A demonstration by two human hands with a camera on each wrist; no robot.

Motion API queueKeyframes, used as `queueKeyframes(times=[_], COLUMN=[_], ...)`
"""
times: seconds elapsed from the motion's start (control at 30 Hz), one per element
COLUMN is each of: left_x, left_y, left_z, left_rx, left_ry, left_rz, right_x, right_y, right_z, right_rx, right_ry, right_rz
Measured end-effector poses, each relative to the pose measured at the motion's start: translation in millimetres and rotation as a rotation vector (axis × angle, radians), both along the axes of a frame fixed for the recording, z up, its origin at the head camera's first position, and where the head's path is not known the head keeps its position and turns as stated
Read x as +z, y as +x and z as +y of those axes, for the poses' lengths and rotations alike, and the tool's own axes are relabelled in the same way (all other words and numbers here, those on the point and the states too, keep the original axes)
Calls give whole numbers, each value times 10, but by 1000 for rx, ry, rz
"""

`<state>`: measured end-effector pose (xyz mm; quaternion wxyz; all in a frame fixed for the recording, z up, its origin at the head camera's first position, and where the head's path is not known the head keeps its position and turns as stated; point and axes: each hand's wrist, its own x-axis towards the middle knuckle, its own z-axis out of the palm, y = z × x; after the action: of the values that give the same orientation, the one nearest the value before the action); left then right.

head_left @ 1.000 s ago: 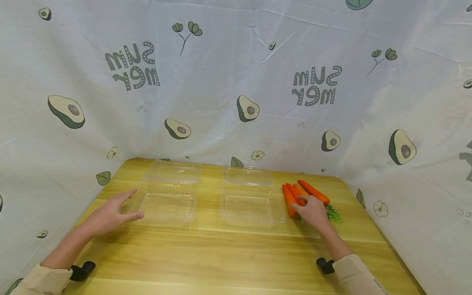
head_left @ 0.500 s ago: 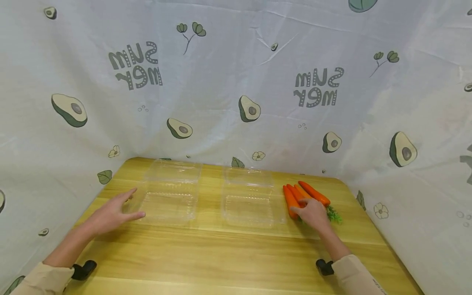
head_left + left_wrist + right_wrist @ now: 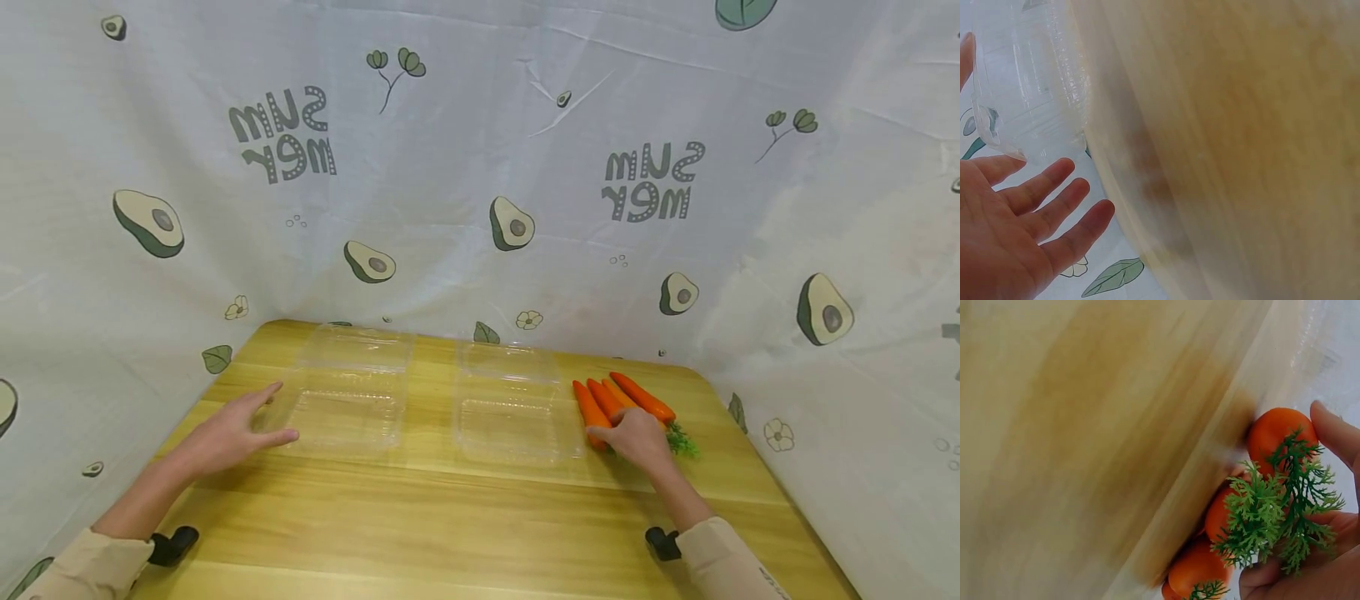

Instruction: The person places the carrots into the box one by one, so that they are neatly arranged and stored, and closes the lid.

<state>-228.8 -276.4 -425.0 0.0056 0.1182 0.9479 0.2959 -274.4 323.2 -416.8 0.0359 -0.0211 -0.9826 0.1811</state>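
My right hand (image 3: 637, 435) is at the leftmost of several orange carrots (image 3: 588, 400) on the right of the table. Its thumb lies along that carrot's left side, with the fingers over the other side, pinching it near the leafy end. In the right wrist view, green leaf tufts (image 3: 1254, 515) partly cover the fingers. My left hand (image 3: 225, 435), thumb and fingers spread, is beside the left edge of a clear plastic clamshell container (image 3: 341, 421) and holds nothing. That container's wall (image 3: 1029, 87) is just beyond the fingertips in the left wrist view.
A second clear clamshell (image 3: 506, 427) stands between the first and the carrots. Both have their lids folded back, towards the rear. The wooden table (image 3: 420, 525) ends at a white printed curtain (image 3: 450, 167) behind and at the sides.
My right thumb and fingers have closed in on the leftmost carrot, which has shifted slightly left. The left hand has hardly moved. The head view has turned a little.
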Motion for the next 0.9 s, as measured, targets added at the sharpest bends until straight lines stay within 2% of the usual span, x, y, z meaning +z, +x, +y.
queueKeyframes(times=[0.53,0.77,0.9], left_x=[13,12,31], left_y=[-10,10,2], left_z=[19,16,30], left_rx=[-12,-12,-14], left_ry=[6,-16,-39], left_rz=[9,2,7], right_x=[-21,20,109], right_y=[-45,-30,-24], right_z=[20,62,85], right_rx=[-33,-61,-68], right_ry=[4,-83,-141], right_rz=[-35,-72,-62])
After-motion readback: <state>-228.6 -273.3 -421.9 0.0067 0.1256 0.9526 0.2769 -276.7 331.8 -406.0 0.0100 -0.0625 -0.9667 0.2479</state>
